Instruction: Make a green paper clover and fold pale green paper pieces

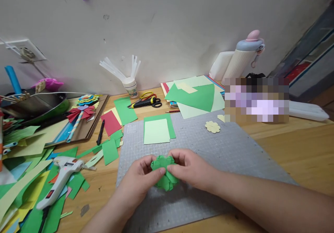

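Observation:
A green paper flower [165,182] with a scalloped, creased edge is held just above the grey cutting mat [216,194]. My left hand [146,173] grips its left side, the thumb lying on the face of the paper. On the opposite side, my right hand [186,165] pinches the flower between thumb and curled fingers. Fingers behind the paper are partly hidden. Beyond my hands, a pale green sheet [156,131] rests over a darker green sheet [171,123] on the mat. A cream paper flower [212,126] lies toward the right.
A white glue gun [61,177] lies among paper scraps [75,187] on the left. Behind the mat are scissors [156,102], a black-and-yellow cutter [142,103] and a cup [130,86] of white sticks. A bottle [241,59] leans at the back right, near a blurred patch.

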The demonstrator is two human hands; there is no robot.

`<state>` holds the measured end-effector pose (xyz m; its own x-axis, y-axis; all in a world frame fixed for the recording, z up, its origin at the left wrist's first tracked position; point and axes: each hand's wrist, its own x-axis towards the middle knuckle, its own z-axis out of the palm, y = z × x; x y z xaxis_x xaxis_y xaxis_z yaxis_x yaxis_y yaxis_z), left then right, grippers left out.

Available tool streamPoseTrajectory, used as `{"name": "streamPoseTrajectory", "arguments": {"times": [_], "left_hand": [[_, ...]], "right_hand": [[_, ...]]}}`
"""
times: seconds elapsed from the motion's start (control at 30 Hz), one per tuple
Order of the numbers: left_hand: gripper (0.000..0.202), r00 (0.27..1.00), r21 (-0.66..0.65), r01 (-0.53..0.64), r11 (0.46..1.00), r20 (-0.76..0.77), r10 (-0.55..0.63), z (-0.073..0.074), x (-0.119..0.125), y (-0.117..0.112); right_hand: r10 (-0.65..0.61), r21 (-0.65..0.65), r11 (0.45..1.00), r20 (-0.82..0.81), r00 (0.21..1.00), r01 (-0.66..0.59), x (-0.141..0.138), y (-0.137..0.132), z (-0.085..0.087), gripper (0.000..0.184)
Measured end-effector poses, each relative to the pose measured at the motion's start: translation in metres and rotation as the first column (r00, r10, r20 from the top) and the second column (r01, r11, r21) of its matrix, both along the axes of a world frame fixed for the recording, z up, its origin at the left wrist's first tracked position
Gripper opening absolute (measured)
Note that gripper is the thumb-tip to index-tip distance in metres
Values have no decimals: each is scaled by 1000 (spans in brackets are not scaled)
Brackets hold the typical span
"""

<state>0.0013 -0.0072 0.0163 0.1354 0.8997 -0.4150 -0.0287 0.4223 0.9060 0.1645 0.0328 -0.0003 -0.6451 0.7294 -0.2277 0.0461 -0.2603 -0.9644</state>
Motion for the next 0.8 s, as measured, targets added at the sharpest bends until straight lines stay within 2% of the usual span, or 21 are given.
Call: {"name": "streamPoseTrajectory", "arguments": {"times": [0.17, 0.27, 0.4, 0.6, 0.8], "left_hand": [[29, 1000, -1, -12, 1000, 16, 12, -3, 0, -1], [24, 992, 17, -85, 996, 93, 83, -4, -1, 0], [18, 967, 5, -178, 984, 189, 174, -3, -2, 2], [15, 956, -32, -139, 990, 255, 142, -5, -5, 2], [14, 961, -23, -114, 993, 250, 116, -7, -4, 2]], "right_hand": [[-30, -3, 1000, -24, 999, 30, 0, 0, 4, 12], [-44, -30, 999, -72, 996, 42, 0, 0, 2, 16], [-11, -63, 998, -47, 999, 8, -2, 0, -4, 25], [-47, -82, 996, -7, 999, 46, -3, 0, -8, 29], [-43, -76, 996, -45, 998, 40, -2, 1, -6, 27]]}}
